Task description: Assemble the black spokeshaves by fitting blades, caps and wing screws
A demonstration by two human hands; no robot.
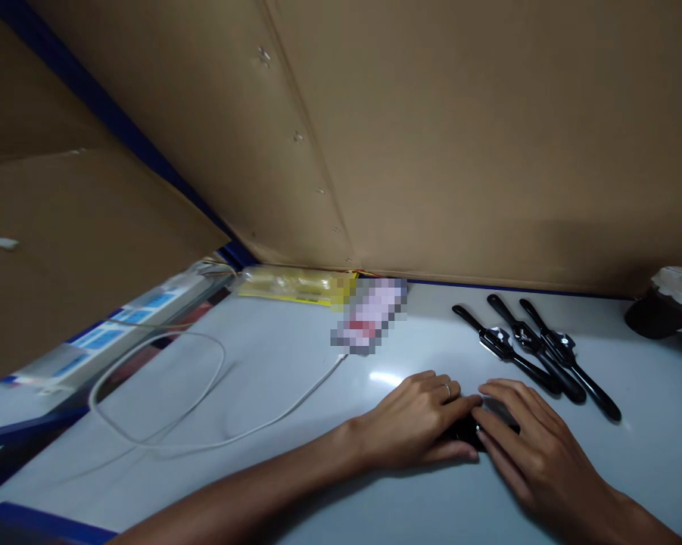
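Note:
Low over the white table, my left hand is closed around a dark, glossy black object, thumb at its near side and index finger across the top. My right hand bends its fingers over the other end of the same piece, its fingertips meeting those of my left. Most of the piece is hidden by my fingers, so its kind cannot be made out. Beyond my right hand lie three black spokeshaves, side by side at a slant: the left one, the middle one and the right one.
A blurred-out phone lies behind my left hand, with a white cable looping left. Clear plastic packaging with yellow rests against the cardboard wall. A dark lidded cup stands far right; a power strip runs along the left edge.

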